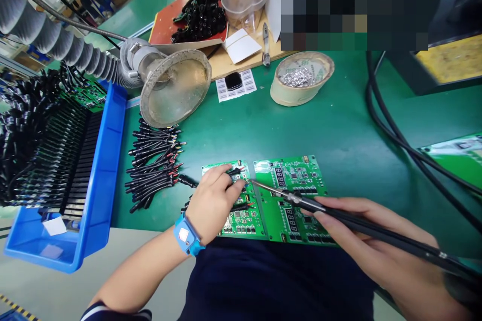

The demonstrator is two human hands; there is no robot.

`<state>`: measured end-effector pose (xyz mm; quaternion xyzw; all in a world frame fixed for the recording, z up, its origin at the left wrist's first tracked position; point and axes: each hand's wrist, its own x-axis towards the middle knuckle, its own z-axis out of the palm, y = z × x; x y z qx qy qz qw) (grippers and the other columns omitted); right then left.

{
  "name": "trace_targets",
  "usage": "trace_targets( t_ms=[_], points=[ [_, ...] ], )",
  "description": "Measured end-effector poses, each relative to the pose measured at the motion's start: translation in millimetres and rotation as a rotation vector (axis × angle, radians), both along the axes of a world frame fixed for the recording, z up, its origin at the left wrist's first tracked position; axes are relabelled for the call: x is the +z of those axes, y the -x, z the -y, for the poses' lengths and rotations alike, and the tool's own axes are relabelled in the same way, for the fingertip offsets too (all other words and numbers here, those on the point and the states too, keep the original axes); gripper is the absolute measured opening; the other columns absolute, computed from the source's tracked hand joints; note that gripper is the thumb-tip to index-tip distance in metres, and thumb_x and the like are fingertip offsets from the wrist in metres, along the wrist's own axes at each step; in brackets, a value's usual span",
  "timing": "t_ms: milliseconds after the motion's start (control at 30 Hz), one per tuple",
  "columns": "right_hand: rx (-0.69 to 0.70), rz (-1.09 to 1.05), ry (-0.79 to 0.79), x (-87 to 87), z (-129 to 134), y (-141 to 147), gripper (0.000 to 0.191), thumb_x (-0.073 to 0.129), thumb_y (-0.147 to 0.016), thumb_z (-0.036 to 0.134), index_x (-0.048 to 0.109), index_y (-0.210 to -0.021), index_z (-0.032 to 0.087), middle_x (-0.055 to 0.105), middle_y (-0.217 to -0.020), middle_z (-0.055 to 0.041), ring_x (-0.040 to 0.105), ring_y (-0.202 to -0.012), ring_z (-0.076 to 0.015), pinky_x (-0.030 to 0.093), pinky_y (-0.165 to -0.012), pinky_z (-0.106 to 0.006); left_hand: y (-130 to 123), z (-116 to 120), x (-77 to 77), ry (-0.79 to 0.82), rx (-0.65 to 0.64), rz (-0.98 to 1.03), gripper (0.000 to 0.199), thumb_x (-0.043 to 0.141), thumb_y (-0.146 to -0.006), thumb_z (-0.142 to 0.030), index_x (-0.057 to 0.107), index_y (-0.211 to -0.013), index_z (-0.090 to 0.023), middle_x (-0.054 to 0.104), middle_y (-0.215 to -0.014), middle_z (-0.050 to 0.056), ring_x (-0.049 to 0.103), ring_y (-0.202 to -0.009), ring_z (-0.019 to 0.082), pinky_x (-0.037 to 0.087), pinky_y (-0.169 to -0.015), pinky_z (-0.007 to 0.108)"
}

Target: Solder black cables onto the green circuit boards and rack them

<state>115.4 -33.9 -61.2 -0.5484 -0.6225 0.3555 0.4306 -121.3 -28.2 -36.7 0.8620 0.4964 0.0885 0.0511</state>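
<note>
My right hand (380, 246) is closed round the handle of a soldering iron (312, 204). The iron's tip reaches left to the edge of a green circuit board (241, 223), close to my left thumb. My left hand (213, 198), with a blue wrist strap (187, 234), rests over that board. Its fingers are pressed together on a short black cable (236, 171) with a red wire end. Another black cable (241, 207) lies across the same board below the thumb. Right beside it lie more green boards (286, 178) with digit displays. My palm hides part of the left board.
Black cables (154, 170) lie in a stack on the left. A fume extractor hood (176, 88) hangs over the mat. Further left stands a blue bin (107, 140) of boards and cables. A tape roll (284, 91) holds solder scraps. Black cords (391, 130) cross the right side.
</note>
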Motion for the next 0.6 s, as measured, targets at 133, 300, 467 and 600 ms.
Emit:
trace_targets(
  t_ms=[133,300,467,600],
  points=[
    [0.010,0.004,-0.007,-0.4,-0.1,1.5,0.014,0.065,-0.073,0.027,0.064,-0.087,0.028,0.067,-0.072,0.0069,0.060,-0.052,-0.0057,0.048,-0.045,-0.010,2.2,-0.5,-2.1,0.034,-0.015,0.051,0.026,0.038,-0.092,-0.012,0.059,-0.108,-0.012,0.054,-0.081,0.007,0.048,-0.111,0.023,0.046,-0.092,0.042],
    [0.016,0.032,-0.007,2.5,0.5,2.1,0.011,0.064,-0.074,0.024,0.063,-0.085,0.026,0.067,-0.072,0.0059,0.060,-0.053,-0.0062,0.048,-0.048,-0.011,3.5,-2.8,-2.4,0.070,-0.019,0.072,0.028,0.035,-0.092,-0.012,0.058,-0.108,-0.012,0.053,-0.080,0.006,0.049,-0.105,0.022,0.047,-0.089,0.040],
    [0.049,0.044,-0.039,1.1,0.7,-0.9,0.012,0.064,-0.074,0.025,0.063,-0.086,0.024,0.067,-0.068,0.0048,0.060,-0.051,-0.0079,0.048,-0.044,-0.013,3.1,-4.9,-2.5,0.096,-0.020,0.035,0.029,0.033,-0.092,-0.012,0.057,-0.109,-0.011,0.053,-0.081,0.007,0.051,-0.093,0.020,0.048,-0.085,0.039],
    [0.067,0.063,-0.052,0.5,-0.1,-2.5,0.011,0.062,-0.075,0.028,0.063,-0.085,0.024,0.068,-0.069,0.0036,0.062,-0.052,-0.0102,0.050,-0.045,-0.016,2.3,-5.0,-2.5,0.132,-0.014,0.026,0.029,0.033,-0.092,-0.012,0.057,-0.108,-0.011,0.054,-0.083,0.008,0.050,-0.094,0.021,0.048,-0.083,0.040]
  ],
)
